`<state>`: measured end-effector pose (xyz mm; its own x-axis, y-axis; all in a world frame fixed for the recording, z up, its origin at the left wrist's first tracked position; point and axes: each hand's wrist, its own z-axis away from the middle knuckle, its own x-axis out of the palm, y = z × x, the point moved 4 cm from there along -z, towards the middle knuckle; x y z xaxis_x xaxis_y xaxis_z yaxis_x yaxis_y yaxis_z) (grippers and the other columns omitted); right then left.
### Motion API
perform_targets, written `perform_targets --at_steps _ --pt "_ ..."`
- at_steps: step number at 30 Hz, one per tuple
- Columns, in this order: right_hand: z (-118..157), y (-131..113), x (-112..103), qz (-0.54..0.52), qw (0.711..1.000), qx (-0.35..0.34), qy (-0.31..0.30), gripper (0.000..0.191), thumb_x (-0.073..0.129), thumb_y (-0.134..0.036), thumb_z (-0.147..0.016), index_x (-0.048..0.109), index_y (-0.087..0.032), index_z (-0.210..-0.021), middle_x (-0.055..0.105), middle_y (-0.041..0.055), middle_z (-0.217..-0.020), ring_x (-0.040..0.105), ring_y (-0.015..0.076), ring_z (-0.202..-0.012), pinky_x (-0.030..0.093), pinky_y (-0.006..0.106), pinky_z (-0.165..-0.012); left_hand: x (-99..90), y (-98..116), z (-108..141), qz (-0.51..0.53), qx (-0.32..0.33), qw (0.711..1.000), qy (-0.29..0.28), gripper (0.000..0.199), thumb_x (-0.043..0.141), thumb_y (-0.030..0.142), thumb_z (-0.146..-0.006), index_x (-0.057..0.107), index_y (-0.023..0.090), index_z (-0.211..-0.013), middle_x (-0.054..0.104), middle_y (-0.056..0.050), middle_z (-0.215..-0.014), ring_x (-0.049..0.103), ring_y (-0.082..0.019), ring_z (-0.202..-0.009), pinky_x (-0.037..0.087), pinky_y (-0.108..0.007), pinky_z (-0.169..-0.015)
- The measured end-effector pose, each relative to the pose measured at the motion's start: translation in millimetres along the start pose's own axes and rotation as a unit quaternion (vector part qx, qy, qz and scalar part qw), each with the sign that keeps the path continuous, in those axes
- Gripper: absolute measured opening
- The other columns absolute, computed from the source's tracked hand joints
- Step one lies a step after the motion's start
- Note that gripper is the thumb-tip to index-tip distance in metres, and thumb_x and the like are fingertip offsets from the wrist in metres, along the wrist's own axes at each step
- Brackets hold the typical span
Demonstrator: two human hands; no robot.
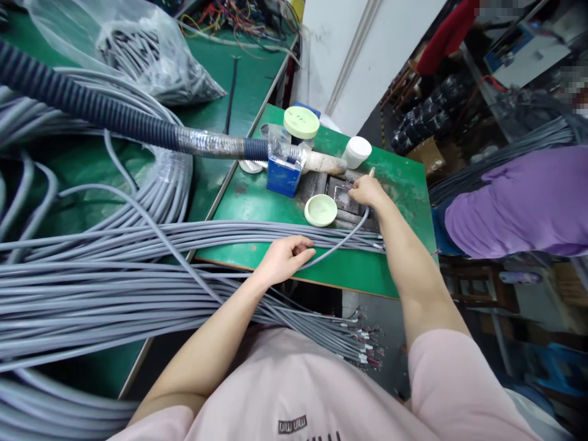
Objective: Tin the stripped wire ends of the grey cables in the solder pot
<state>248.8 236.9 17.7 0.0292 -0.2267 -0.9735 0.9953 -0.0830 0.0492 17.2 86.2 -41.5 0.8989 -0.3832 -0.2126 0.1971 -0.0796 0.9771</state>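
Note:
My right hand (366, 191) is closed on the end part of a grey cable (337, 246), beside a dark metal block with a square, silvery recess (342, 198). What tips out of these fingers is too small to make out. The same cable bends down and left to my left hand (287, 256), whose fingers curl round it at the table's near edge. Just left of the recess is a pale green round lid or shallow dish (321, 210). A pale nozzle (324, 162) on a ribbed black hose (114, 119) points over the block, resting by a blue box (283, 174).
Bundled grey cables (101, 300) cross the left side, their stripped ends (367, 349) hanging near my body. A white jar (357, 151) and a green-lidded tub (301, 122) stand behind the block. A bag of cable pieces (151, 55) lies back left. A person in purple (519, 202) is at right.

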Motion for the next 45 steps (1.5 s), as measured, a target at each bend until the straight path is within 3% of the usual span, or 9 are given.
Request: perform_targets --at_steps 10,16,19,22,26,29,38,42,45 --pt "39.0 10.9 -25.8 -0.136 0.988 -0.019 0.065 0.017 0.057 -0.025 -0.074 0.064 -0.012 -0.065 0.063 0.0049 -0.06 0.062 0.0185 -0.065 0.046 0.028 -0.062 -0.9 0.7 0.5 -0.013 0.014 1.0 0.008 0.028 0.06 0.038 -0.081 0.069 0.015 -0.093 0.065 -0.001 -0.068 0.054 -0.01 -0.057 0.043 -0.021 -0.055" --pt "149.4 41.7 -37.4 -0.439 0.887 -0.021 0.143 0.02 0.062 -0.036 -0.077 0.062 -0.017 -0.071 0.062 0.0015 -0.061 0.06 0.0146 -0.049 0.049 0.028 -0.05 4.6 13.4 15.3 -0.102 0.034 0.991 -0.074 0.025 0.058 0.035 -0.083 0.07 0.019 -0.099 0.07 0.0 -0.072 0.06 -0.012 -0.061 0.041 -0.021 -0.056" --pt "220.1 66.3 -12.3 -0.488 0.858 0.021 0.16 0.024 0.063 -0.043 -0.079 0.066 -0.02 -0.076 0.065 0.0026 -0.065 0.065 0.018 -0.056 0.055 0.034 -0.059 20.5 29.5 35.9 -0.15 0.057 0.964 -0.21 0.017 0.058 0.03 -0.084 0.073 0.023 -0.089 0.067 0.003 -0.06 0.06 -0.012 -0.055 0.038 -0.021 -0.054" --pt "279.0 89.7 42.9 -0.462 0.881 0.09 0.039 0.029 0.059 -0.05 -0.079 0.067 -0.024 -0.074 0.069 0.0046 -0.067 0.067 0.0215 -0.058 0.055 0.037 -0.06 36.8 43.8 51.5 -0.129 0.108 0.941 -0.293 0.014 0.06 0.028 -0.084 0.073 0.024 -0.083 0.071 0.002 -0.068 0.064 -0.012 -0.062 0.041 -0.021 -0.059" --pt "328.2 108.4 106.4 -0.232 0.954 0.168 -0.089 0.029 0.053 -0.049 -0.08 0.066 -0.027 -0.066 0.07 0.0074 -0.064 0.068 0.0284 -0.063 0.05 0.04 -0.062 38.8 50.9 35.1 -0.21 0.164 0.954 -0.139 0.018 0.055 0.028 -0.088 0.071 0.021 -0.089 0.071 -0.004 -0.087 0.064 -0.017 -0.081 0.046 -0.027 -0.075" --pt "339.4 95.4 121.2 -0.221 0.961 0.139 -0.094 0.028 0.048 -0.047 -0.083 0.069 -0.027 -0.081 0.073 0.0075 -0.073 0.069 0.0285 -0.072 0.049 0.038 -0.067 41.5 52.4 13.5 -0.323 0.192 0.926 -0.041 0.019 0.053 0.027 -0.09 0.069 0.019 -0.097 0.069 -0.007 -0.096 0.06 -0.021 -0.092 0.043 -0.034 -0.086" --pt "306.4 18.9 108.3 -0.405 0.908 -0.043 -0.096 0.033 0.051 -0.04 -0.086 0.066 -0.019 -0.107 0.072 0.0048 -0.083 0.067 0.0186 -0.068 0.049 0.03 -0.066 69.0 50.0 3.1 -0.522 0.156 0.839 -0.002 0.029 0.062 0.032 -0.082 0.06 0.015 -0.106 0.06 -0.014 -0.106 0.051 -0.032 -0.103 0.038 -0.042 -0.081" --pt "291.0 -2.6 115.9 -0.524 0.84 -0.074 -0.123 0.029 0.058 -0.039 -0.083 0.065 -0.018 -0.102 0.067 0.0015 -0.073 0.066 0.0153 -0.06 0.05 0.027 -0.057 77.3 50.3 2.2 -0.519 0.152 0.841 -0.03 0.016 0.059 0.03 -0.085 0.061 0.016 -0.092 0.061 -0.012 -0.096 0.054 -0.028 -0.097 0.039 -0.038 -0.078" --pt "280.3 -14.4 126.2 -0.656 0.735 -0.048 -0.163 0.037 0.062 -0.042 -0.079 0.061 -0.018 -0.107 0.067 0.0011 -0.074 0.063 0.0133 -0.053 0.05 0.025 -0.047 82.0 56.2 6.7 -0.468 0.159 0.867 -0.064 0.01 0.056 0.025 -0.086 0.059 0.016 -0.084 0.062 -0.011 -0.089 0.057 -0.025 -0.09 0.041 -0.035 -0.074"
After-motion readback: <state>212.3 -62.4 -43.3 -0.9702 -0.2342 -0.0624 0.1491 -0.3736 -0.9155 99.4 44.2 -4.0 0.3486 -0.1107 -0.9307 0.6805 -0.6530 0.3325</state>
